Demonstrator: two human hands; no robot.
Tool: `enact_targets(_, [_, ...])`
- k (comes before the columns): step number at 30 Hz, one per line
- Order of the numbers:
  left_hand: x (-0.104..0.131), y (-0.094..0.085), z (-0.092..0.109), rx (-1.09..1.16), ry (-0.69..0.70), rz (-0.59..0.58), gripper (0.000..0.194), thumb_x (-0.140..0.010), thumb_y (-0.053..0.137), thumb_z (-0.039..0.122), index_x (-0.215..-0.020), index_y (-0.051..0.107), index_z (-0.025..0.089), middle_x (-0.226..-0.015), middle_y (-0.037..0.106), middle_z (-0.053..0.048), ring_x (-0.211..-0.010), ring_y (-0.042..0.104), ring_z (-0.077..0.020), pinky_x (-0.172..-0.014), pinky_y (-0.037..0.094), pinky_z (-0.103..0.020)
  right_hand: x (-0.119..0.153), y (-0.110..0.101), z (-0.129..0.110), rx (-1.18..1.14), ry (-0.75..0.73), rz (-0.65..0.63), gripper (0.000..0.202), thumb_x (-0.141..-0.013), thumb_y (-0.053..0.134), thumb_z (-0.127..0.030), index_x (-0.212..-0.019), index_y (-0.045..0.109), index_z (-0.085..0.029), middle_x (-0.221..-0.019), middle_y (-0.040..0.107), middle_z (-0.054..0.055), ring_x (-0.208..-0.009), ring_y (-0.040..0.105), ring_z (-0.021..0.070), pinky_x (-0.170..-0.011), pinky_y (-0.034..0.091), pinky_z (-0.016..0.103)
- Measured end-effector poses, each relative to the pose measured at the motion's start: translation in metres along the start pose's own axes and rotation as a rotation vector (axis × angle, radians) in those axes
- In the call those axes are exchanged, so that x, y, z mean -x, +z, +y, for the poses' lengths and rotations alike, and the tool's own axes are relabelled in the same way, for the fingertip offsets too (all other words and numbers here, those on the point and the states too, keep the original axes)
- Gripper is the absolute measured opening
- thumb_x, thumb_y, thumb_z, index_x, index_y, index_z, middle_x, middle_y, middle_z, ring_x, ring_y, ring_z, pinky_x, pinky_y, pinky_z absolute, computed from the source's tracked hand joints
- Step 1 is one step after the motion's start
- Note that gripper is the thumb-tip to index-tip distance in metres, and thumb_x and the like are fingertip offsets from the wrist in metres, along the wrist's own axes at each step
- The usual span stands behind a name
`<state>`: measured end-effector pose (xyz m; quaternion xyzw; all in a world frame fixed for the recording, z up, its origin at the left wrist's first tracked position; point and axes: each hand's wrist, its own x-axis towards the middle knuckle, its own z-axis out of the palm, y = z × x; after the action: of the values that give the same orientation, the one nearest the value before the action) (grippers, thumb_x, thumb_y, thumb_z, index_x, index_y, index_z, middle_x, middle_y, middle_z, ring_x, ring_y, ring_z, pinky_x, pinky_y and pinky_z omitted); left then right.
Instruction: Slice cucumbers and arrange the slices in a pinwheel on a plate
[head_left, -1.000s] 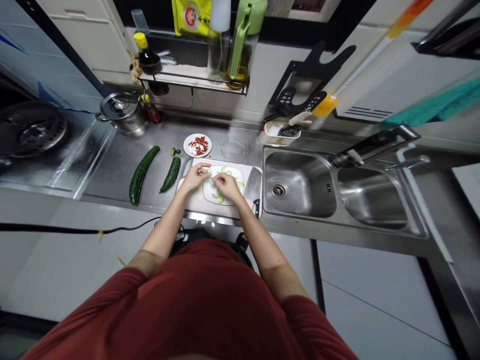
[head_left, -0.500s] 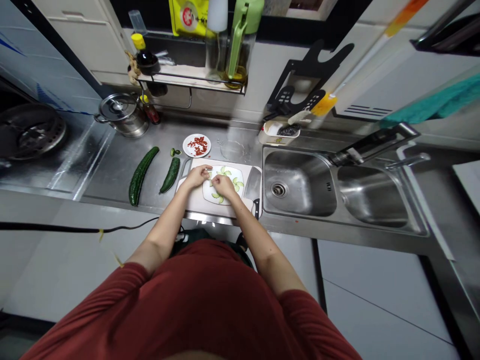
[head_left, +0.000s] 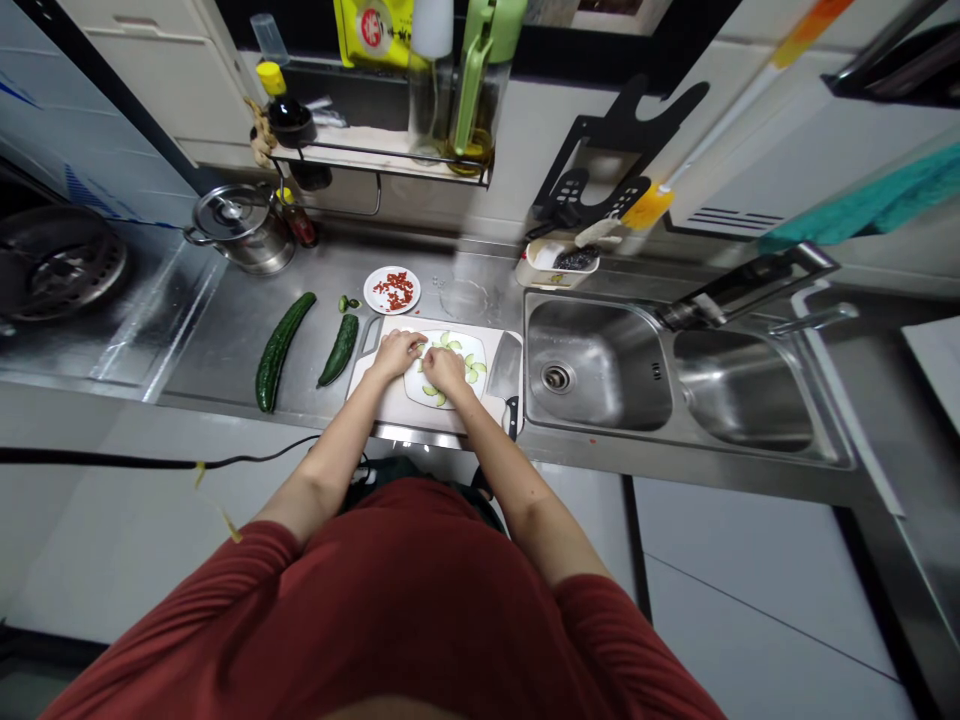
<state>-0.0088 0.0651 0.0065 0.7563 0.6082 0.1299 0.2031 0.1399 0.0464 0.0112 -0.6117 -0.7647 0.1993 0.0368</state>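
Note:
A white square plate (head_left: 454,392) with several pale green cucumber slices (head_left: 471,368) lies on the cutting board (head_left: 390,408). My left hand (head_left: 398,353) is over the plate's left edge, its fingers curled together; anything between them is too small to make out. Close beside it, my right hand (head_left: 442,368) is over the plate with fingertips pinched and pointing down at the slices; what they hold is hidden. A cleaver (head_left: 507,368) rests on the board's right side. Left of the board are a shorter cucumber (head_left: 340,350) and a longer cucumber (head_left: 282,352).
Behind the board stands a round plate of chopped red pieces (head_left: 392,290), with small green ends (head_left: 348,303) beside it. A lidded pot (head_left: 244,230) is at the back left, a double sink (head_left: 600,365) at the right. A bottle shelf (head_left: 375,155) hangs above.
Both hands have stayed over the plate with only slight finger movement. The whole view has shifted a little.

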Motion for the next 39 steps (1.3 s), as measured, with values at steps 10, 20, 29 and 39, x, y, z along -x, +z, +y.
enact_targets(10, [0.007,0.005,0.002,-0.049,0.028,0.055,0.028,-0.086,0.055,0.029,-0.110,0.068,0.028,-0.104,0.058,-0.007,-0.103,0.047,-0.0256,-0.090,0.038,-0.039,0.007,0.006,-0.001,0.000,-0.025,0.044,0.022,-0.092,0.042,-0.026,-0.105,0.059,-0.019,-0.106,0.065,0.009,-0.098,0.054,0.0234,-0.085,0.036,0.035])
enact_targets(20, [0.011,-0.001,-0.004,-0.050,0.031,0.096,0.026,-0.085,0.058,0.031,-0.108,0.069,0.031,-0.105,0.054,-0.006,-0.103,0.047,-0.0238,-0.092,0.038,-0.038,0.016,0.002,0.001,0.085,-0.154,0.069,0.028,-0.095,0.040,-0.026,-0.114,0.061,-0.023,-0.106,0.062,0.008,-0.101,0.050,0.0243,-0.086,0.033,0.035])
enact_targets(29, [0.013,-0.003,0.001,-0.062,-0.038,0.045,0.028,-0.084,0.058,0.032,-0.110,0.069,0.031,-0.107,0.054,-0.006,-0.107,0.047,-0.0248,-0.094,0.038,-0.039,0.019,0.000,0.000,0.101,-0.155,0.005,0.032,-0.097,0.039,-0.028,-0.116,0.063,-0.022,-0.110,0.060,0.011,-0.105,0.048,0.0249,-0.089,0.032,0.036])
enact_targets(39, [0.013,-0.003,-0.001,-0.032,-0.033,0.049,0.027,-0.084,0.058,0.032,-0.109,0.069,0.030,-0.106,0.053,-0.006,-0.105,0.047,-0.0235,-0.095,0.037,-0.038,0.020,-0.001,-0.001,0.090,-0.138,0.000,0.032,-0.096,0.039,-0.029,-0.118,0.063,-0.023,-0.110,0.060,0.011,-0.105,0.049,0.0248,-0.089,0.032,0.036])
